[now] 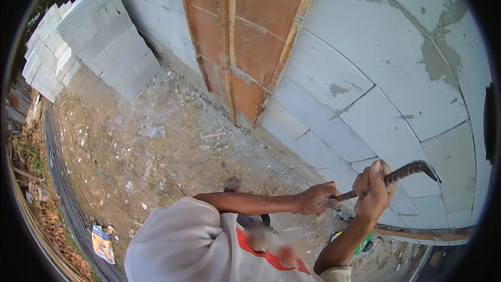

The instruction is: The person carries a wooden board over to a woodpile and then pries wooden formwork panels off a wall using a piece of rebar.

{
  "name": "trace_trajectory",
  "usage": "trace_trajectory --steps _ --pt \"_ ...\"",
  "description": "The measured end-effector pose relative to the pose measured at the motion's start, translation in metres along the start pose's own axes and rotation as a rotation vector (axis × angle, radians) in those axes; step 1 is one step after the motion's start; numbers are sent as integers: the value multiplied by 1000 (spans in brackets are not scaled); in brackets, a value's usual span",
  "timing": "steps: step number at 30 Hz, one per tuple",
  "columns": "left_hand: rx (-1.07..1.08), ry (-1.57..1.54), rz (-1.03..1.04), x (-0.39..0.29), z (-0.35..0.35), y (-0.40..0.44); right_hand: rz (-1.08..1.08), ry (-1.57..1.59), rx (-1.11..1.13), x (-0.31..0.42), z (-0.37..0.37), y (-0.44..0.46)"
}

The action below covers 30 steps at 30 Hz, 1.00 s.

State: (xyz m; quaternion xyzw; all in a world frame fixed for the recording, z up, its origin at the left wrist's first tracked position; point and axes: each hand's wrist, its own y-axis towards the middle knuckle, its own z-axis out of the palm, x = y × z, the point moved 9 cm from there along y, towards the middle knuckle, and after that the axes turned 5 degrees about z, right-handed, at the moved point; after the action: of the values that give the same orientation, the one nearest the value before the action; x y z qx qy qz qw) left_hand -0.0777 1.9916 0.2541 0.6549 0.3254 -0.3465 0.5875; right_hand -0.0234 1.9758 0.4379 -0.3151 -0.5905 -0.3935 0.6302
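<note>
A dark ribbed metal bar with a bent, hooked end slants up to the right in front of the block wall. My left hand is closed round its lower end. Higher up the bar, my right hand wraps round it, the thumb pointing up. The hooked tip is close to the wall's lower right part; whether it touches the blocks I cannot tell.
Brown wooden panels stand in the wall. Pale blocks are stacked at the upper left. Long dark rods and a printed bag lie on the left. A plastic scrap lies on the dirt ground.
</note>
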Motion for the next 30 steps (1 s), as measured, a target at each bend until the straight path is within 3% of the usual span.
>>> trace_trajectory --steps 2,4,6,9,13,15,16,18,19,30 --pt "-63 64 -200 43 9 -14 60 -90 -67 -18 8 10" --pt "-115 24 -185 43 13 -22 135 -90 -36 -52 -8 20" --pt "-367 -128 -228 57 4 -43 -58 -238 115 -67 -6 15" --pt "-454 -117 -448 71 -7 -67 -40 -434 139 -168 -56 -30" --pt "-543 -160 -688 109 -20 -110 648 -422 182 -327 -107 -175" --pt "-573 -305 -782 134 -19 -134 576 -626 148 -371 -111 -238" --pt "-624 -443 -859 143 -17 -144 595 -618 128 -376 -107 -251" --pt "-646 -481 -923 152 -17 -157 839 -628 8 -398 -110 -287" --pt "-684 -549 -941 158 -18 -163 692 -729 -60 -383 -104 -284" --pt "-630 -852 -1137 192 -22 -238 693 -775 -164 -351 -47 -328"
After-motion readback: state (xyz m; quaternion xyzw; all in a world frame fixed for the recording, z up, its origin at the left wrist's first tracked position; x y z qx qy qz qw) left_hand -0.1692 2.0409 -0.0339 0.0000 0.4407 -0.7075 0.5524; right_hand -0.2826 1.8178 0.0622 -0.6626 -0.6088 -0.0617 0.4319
